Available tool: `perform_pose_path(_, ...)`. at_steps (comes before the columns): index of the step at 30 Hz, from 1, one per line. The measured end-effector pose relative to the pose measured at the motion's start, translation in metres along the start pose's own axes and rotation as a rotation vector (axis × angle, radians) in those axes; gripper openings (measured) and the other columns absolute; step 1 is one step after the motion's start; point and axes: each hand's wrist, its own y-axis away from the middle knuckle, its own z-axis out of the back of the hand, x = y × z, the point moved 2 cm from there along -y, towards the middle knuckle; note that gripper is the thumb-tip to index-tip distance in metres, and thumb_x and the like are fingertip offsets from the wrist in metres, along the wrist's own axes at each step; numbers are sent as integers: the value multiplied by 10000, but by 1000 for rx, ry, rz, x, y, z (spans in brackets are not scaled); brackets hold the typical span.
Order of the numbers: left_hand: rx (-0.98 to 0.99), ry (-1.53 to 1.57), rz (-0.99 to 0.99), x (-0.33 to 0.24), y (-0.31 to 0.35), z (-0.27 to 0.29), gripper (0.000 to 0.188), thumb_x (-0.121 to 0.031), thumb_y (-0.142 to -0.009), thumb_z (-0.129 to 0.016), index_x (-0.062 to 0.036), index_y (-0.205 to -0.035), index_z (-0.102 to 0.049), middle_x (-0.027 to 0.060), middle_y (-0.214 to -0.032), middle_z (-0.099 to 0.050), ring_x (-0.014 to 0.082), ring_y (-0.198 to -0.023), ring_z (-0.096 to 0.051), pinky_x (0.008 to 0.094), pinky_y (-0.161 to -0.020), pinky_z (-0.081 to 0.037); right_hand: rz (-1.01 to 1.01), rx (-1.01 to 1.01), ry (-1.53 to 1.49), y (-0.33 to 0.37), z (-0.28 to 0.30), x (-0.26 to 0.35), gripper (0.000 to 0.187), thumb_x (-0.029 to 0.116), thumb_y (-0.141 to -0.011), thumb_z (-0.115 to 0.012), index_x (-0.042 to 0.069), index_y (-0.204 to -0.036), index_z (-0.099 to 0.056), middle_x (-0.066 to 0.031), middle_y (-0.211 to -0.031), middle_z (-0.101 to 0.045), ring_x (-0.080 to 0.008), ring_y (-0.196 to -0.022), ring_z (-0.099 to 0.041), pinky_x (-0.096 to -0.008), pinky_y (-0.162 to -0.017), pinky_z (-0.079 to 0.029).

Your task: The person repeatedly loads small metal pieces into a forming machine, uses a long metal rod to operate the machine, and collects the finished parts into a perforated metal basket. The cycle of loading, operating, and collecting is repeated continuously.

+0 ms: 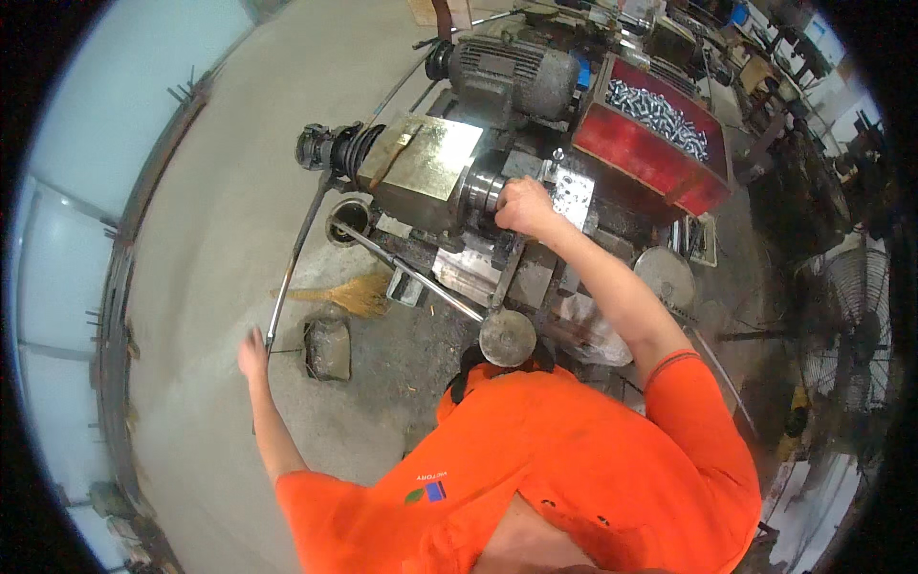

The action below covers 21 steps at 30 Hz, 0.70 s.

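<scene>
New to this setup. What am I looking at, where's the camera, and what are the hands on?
It's one picture, from a wide fisheye camera worn on a person's head and looking down, so straight edges bend near the rim. No robot: the bare hands belong to the wearer, in the bright orange short-sleeved shirt.

The right hand is at the shiny round metal spindle end on a boxy, metal-topped machine housing. The left hand, slightly blurred, is at the lower end of a long, thin metal lever; its grip is unclear.

Beyond the housing sit a dark, ribbed motor and a red open-topped box of small shiny metal parts. A yellow straw broom lies on the floor.
</scene>
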Motion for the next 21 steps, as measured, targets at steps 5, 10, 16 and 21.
perform_pose_path(5,1,169,185,15,84,-33,567,-522,-904,-322,-83,-835,-673,167,-778,-634,375,-760,-605,473,-675,-446,86,8,112,-3,-7,-1,267,220,-561,-592,1,-696,-660,-206,-785,-631,-359,-786,-594,-416,-740,-489)
perform_pose_path(10,-202,161,171,-57,177,-40,605,-532,-877,-392,23,-859,-630,266,-807,-606,425,-767,-586,492,-679,-448,25,-77,81,8,4,-4,254,203,-524,-591,-25,-625,-638,-226,-671,-611,-382,-697,-615,-422,-701,-507)
perform_pose_path(16,129,33,-159,-55,164,-3,388,-366,-843,-563,13,-912,-605,213,-791,-624,380,-755,-596,450,-663,-459,-68,-329,134,37,132,-57,278,188,-575,-611,71,-818,-679,-192,-1020,-584,-359,-903,-555,-431,-793,-466)
perform_pose_path(21,-97,460,-562,-163,138,42,277,-251,-832,-593,-45,-1017,-606,188,-811,-637,315,-729,-625,404,-636,-473,276,-815,10,103,174,-44,485,106,-549,-614,79,-1032,-597,-177,-1200,-499,-369,-1054,-499,-426,-884,-433)
